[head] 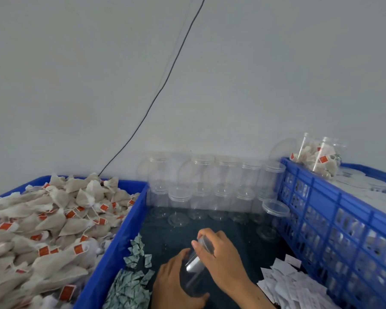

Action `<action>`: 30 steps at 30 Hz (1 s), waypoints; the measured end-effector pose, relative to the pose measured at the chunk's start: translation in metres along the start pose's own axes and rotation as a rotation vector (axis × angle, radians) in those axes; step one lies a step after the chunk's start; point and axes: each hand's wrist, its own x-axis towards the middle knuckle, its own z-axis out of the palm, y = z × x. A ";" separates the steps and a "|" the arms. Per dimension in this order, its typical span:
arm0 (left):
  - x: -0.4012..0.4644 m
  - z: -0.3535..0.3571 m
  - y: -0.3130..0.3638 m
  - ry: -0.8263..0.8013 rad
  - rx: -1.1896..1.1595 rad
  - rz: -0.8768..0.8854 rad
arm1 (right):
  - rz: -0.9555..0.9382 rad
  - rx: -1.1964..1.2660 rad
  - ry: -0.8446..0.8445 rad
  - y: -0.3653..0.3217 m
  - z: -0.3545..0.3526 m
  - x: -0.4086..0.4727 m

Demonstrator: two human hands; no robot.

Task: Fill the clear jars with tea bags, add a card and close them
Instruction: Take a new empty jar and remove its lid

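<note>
Here the clear jar (195, 267) lies tilted, mouth pointing away toward the row of empty jars (212, 188); left hand (176, 284) cups its body, right hand (218, 253) pinches the lid end, nearer.

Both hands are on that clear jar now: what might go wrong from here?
1. The clear jar is tilted in the left hand while the right hand grips its lid; smooth plastic might slip.
2. The empty jars stand tightly packed just beyond; a wide reach may topple them.
</note>
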 end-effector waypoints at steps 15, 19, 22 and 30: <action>-0.013 0.009 -0.022 -0.112 -0.267 -0.132 | -0.326 -0.029 -0.326 -0.001 -0.027 0.004; -0.012 0.012 -0.029 -0.055 -0.245 -0.132 | 0.047 -0.376 -0.313 -0.010 -0.026 0.004; -0.013 0.011 -0.032 -0.046 -0.224 -0.111 | 0.129 -0.158 -0.480 -0.018 -0.039 0.009; -0.017 0.012 -0.025 -0.041 -0.093 -0.028 | 0.181 -0.205 -0.523 -0.024 -0.038 0.016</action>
